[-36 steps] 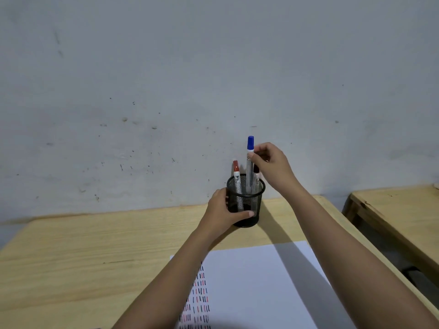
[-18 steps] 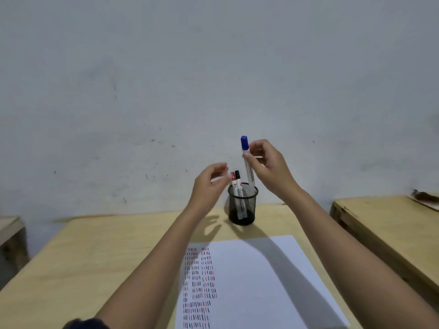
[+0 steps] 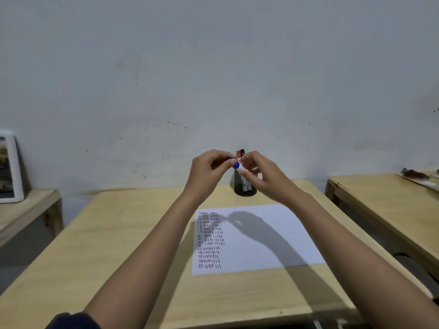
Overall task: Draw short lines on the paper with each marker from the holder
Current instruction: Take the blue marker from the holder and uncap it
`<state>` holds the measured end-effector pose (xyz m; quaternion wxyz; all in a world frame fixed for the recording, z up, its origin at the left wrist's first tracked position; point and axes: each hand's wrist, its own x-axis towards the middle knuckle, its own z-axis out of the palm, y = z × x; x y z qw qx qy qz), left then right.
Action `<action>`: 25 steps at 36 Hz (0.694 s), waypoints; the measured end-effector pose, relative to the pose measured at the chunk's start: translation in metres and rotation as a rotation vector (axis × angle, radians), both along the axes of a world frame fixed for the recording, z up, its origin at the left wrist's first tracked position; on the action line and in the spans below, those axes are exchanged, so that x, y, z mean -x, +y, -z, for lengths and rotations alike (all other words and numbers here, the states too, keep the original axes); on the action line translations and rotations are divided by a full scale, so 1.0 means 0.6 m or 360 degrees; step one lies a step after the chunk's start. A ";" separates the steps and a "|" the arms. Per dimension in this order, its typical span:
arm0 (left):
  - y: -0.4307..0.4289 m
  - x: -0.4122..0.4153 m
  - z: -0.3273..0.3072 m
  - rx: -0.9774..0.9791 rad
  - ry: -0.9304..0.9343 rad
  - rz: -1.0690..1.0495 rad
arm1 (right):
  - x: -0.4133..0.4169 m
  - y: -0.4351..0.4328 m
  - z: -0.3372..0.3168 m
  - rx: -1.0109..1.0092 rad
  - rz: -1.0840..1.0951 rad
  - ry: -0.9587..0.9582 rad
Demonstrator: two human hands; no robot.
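Both hands meet in the air in front of the black mesh holder (image 3: 245, 191). My right hand (image 3: 260, 173) grips the white barrel of the blue marker (image 3: 238, 166). My left hand (image 3: 206, 170) pinches its blue cap end; whether the cap is off I cannot tell. Behind the hands, a red marker (image 3: 238, 153) and a black marker (image 3: 242, 152) stand in the holder. The white paper (image 3: 256, 236) lies on the wooden table (image 3: 99, 245), with columns of short black, red and blue lines (image 3: 210, 238) down its left side.
A second wooden table (image 3: 389, 205) stands to the right with something dark on its far edge. At the left a low bench (image 3: 26, 210) carries a white-framed picture (image 3: 9, 167). A grey wall rises right behind the holder.
The right hand lifted the blue marker out of the holder and brought it toward me. The left hand let go of the holder and took the cap end. The view tilted down.
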<state>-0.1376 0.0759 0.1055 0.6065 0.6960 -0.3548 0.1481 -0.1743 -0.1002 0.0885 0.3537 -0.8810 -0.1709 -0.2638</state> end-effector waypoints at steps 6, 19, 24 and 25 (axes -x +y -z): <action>0.023 -0.003 0.032 0.0294 0.0281 -0.0087 | 0.024 -0.010 0.031 -0.0286 0.0000 0.0118; 0.046 -0.027 0.112 0.0429 0.0644 -0.0069 | -0.013 0.070 0.102 -0.1700 -0.0193 -0.0053; 0.062 -0.044 0.130 0.0271 0.0665 -0.0158 | -0.046 0.104 0.127 -0.1677 -0.0231 0.0107; 0.068 -0.050 0.134 0.0252 0.0681 -0.0184 | -0.050 0.107 0.129 -0.1642 -0.0238 0.0125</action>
